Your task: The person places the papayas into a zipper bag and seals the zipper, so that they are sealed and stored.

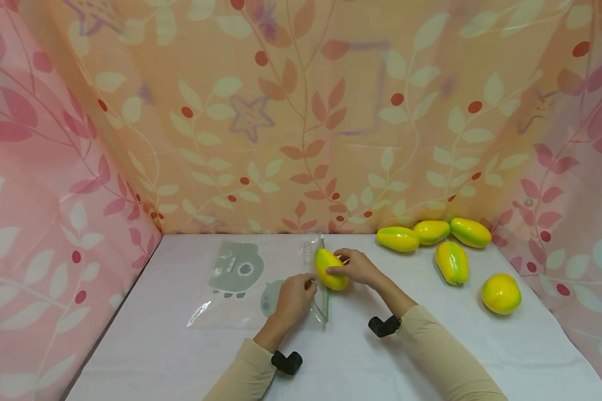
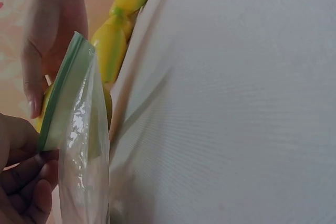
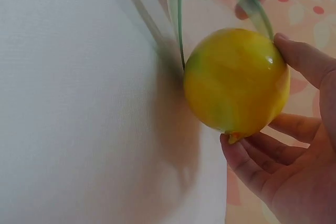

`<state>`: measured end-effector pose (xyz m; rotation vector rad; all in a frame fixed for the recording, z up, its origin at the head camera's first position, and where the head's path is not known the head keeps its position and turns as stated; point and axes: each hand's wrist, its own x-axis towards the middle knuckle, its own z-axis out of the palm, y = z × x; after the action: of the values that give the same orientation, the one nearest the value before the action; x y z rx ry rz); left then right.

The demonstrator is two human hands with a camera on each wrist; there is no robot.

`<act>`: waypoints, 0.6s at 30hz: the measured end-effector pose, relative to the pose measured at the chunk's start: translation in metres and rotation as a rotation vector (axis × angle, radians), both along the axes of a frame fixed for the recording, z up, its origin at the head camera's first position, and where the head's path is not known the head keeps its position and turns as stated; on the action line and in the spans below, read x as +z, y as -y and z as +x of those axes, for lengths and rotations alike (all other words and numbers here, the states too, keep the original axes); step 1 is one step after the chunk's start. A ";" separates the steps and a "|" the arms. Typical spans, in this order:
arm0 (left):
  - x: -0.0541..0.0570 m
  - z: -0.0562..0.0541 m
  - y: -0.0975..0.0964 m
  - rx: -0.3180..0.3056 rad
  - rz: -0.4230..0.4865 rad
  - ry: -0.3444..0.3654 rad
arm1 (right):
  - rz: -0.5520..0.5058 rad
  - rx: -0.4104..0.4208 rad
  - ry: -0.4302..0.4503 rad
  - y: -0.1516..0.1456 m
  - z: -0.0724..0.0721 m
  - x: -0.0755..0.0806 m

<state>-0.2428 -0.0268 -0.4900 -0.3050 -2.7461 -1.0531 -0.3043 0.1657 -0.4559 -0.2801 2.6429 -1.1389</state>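
Pinches green zip edge [image 2: 62, 90] of clear bag [image 1: 256, 281] with left hand [image 1: 295, 295], with thumb and fingers closed on it; grips yellow-green fruit [image 3: 236, 80] with right hand [image 1: 358, 268], with thumb on one side and fingertips on the other, clamped on it; has that fruit right at the bag's parted mouth, at the bag's right side; shows grey-green cartoon print [image 1: 238, 267] across the bag; wears beige sleeves [image 1: 251, 367] and black wrist devices [image 1: 286, 363], nearer the camera than the bag; has five similar fruits [image 1: 452, 263] right of the bag, three farther back, two closer; has white cloth [image 1: 155, 345] under the bag, floral curtain [image 1: 281, 122] behind it.
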 end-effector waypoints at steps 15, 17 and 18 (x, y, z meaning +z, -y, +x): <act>0.004 -0.001 -0.003 -0.058 0.037 -0.101 | -0.144 -0.130 -0.004 0.012 -0.005 -0.020; 0.004 -0.001 -0.003 -0.054 0.044 -0.087 | -0.148 -0.100 0.012 0.010 -0.003 -0.020; 0.004 -0.001 -0.003 -0.053 0.046 -0.079 | -0.151 -0.080 0.023 0.008 -0.002 -0.020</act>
<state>-0.2439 -0.0240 -0.4863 -0.4059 -2.6533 -1.0915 -0.3063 0.1578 -0.4754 -0.1890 2.5737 -1.3613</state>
